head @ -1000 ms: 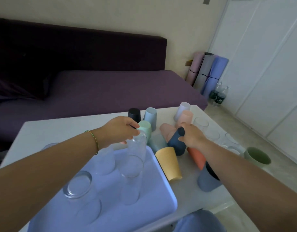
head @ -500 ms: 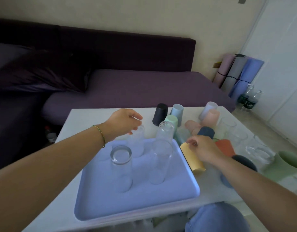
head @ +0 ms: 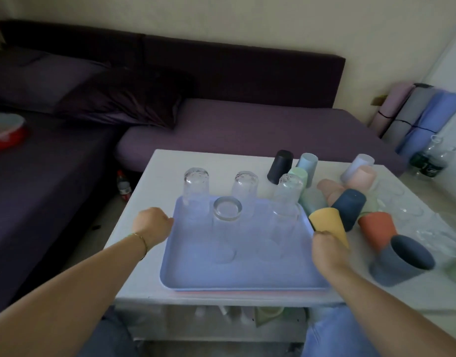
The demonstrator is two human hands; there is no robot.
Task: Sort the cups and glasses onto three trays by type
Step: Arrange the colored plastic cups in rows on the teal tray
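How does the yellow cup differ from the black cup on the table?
The yellow cup lies on its side; the black cup stands, apparently base up. The yellow cup is beside the tray, at its right edge, near the right hand; the black cup is farther back, behind the tray. Both are plain, opaque, handleless, and off the tray.

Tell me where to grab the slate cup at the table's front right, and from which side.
Grip the slate cup round its wall near the base, coming from above on the near side. It lies tilted, mouth up and to the right, so the wall faces you; the orange cup crowds its far side. The right hand, at the tray rim, is nearest.
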